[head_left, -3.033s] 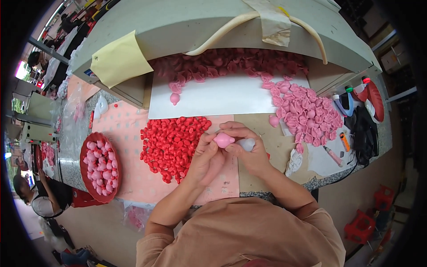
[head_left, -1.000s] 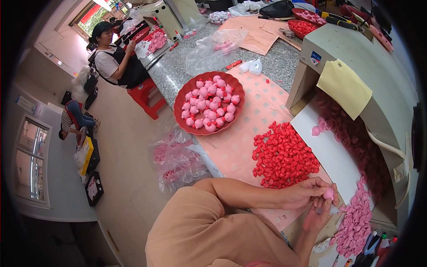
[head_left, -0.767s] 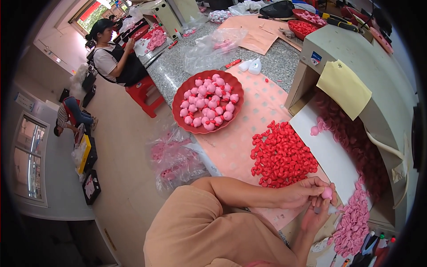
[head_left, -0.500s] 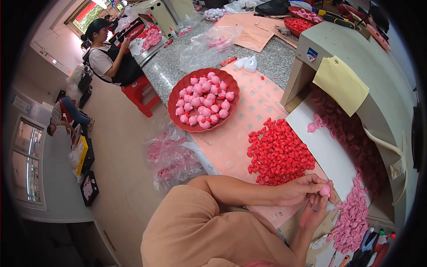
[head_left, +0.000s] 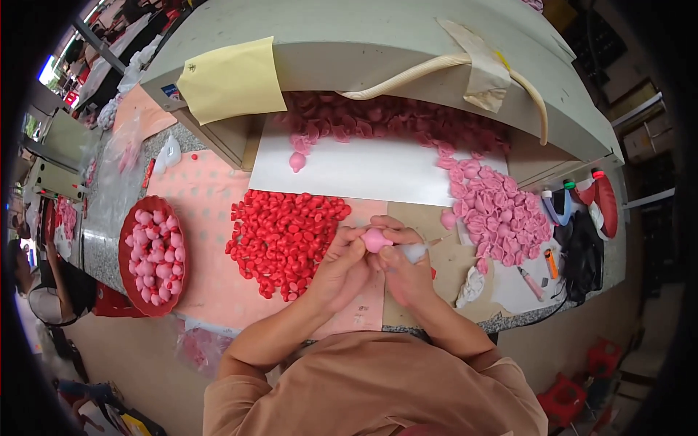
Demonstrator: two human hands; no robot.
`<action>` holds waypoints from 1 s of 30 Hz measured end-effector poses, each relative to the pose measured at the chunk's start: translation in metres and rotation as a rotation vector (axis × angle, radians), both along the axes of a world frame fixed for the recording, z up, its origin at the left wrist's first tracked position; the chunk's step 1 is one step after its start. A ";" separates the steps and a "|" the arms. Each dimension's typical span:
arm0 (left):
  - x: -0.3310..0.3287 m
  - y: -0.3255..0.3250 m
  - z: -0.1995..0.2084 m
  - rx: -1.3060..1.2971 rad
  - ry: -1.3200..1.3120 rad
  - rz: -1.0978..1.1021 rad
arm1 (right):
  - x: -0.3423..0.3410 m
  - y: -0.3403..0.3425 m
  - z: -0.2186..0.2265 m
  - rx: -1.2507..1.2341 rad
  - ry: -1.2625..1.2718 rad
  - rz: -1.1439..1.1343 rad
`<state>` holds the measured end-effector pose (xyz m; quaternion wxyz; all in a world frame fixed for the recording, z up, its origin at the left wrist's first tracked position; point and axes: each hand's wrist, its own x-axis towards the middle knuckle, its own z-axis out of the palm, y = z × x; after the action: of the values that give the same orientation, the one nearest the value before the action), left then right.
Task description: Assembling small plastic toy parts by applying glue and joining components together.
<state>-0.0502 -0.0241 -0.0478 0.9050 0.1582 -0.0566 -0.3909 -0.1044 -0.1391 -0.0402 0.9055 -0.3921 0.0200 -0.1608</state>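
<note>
Both hands meet above the front of the bench. Between the fingertips of my left hand [head_left: 338,269] is a small round pink rubber-like piece [head_left: 376,240] with a short nub. My right hand [head_left: 409,280] is closed around a small translucent squeeze bottle [head_left: 414,252], whose thin tip points away to the right; its thumb and fingers also meet the pink piece. Just left of my hands lies a heap of small glossy red pieces [head_left: 280,243]. Right of them spreads a pile of limp pink pieces [head_left: 505,214].
A red scalloped bowl [head_left: 180,294] of pink balls with red parts stands at the left. Behind my hands is a grey cabinet [head_left: 407,54] with a yellow note [head_left: 233,80]. Bottles [head_left: 603,203], a black cloth-like item [head_left: 584,254] and an orange cutter [head_left: 550,263] lie right.
The view has swung right, so the bowl now appears farther left and the cabinet is straight ahead. My hands still hold the pink piece and the squeeze bottle close together.
</note>
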 end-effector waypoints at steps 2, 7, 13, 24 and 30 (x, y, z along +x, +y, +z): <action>0.000 -0.002 -0.002 -0.049 -0.032 -0.022 | -0.001 -0.003 0.003 0.011 -0.019 0.027; 0.000 0.001 -0.009 -0.034 0.044 -0.022 | 0.001 0.003 0.000 -0.075 0.039 -0.029; -0.003 -0.001 0.007 -0.018 -0.053 -0.020 | -0.008 0.003 -0.007 -0.181 0.096 -0.122; -0.002 0.003 0.002 -0.087 -0.080 -0.019 | -0.009 -0.005 -0.015 -0.141 0.129 -0.007; 0.000 0.002 -0.004 -0.079 -0.085 -0.015 | -0.008 -0.004 -0.016 -0.110 0.148 -0.026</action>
<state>-0.0504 -0.0225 -0.0514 0.9043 0.1383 -0.1115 -0.3882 -0.1120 -0.1433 -0.0557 0.8765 -0.4519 0.0828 -0.1439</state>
